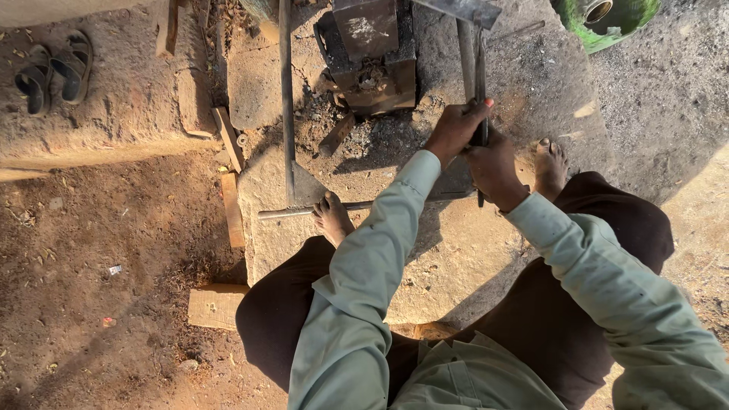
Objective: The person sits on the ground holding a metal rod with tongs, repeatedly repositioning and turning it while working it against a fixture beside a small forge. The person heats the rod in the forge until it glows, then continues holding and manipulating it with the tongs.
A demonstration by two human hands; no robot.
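Note:
Both my hands are closed around the dark handles of a pair of long metal tongs point(478, 76). My left hand point(456, 129) grips them higher up, with the thumb at the top. My right hand point(492, 163) holds them just below. The tongs run away from me toward a flat metal piece point(463, 9) at the top of the view. Beside it stands a dark iron block point(370, 57) on ash-covered ground. I squat on a pale stone slab point(456, 258), bare feet either side of my arms.
A long iron rod point(286, 99) lies upright in the view, and a second rod point(304, 210) crosses under my left foot. Wooden blocks point(232, 205) edge the slab. A pair of sandals point(55, 70) rests at far left. A green round container point(607, 19) sits top right.

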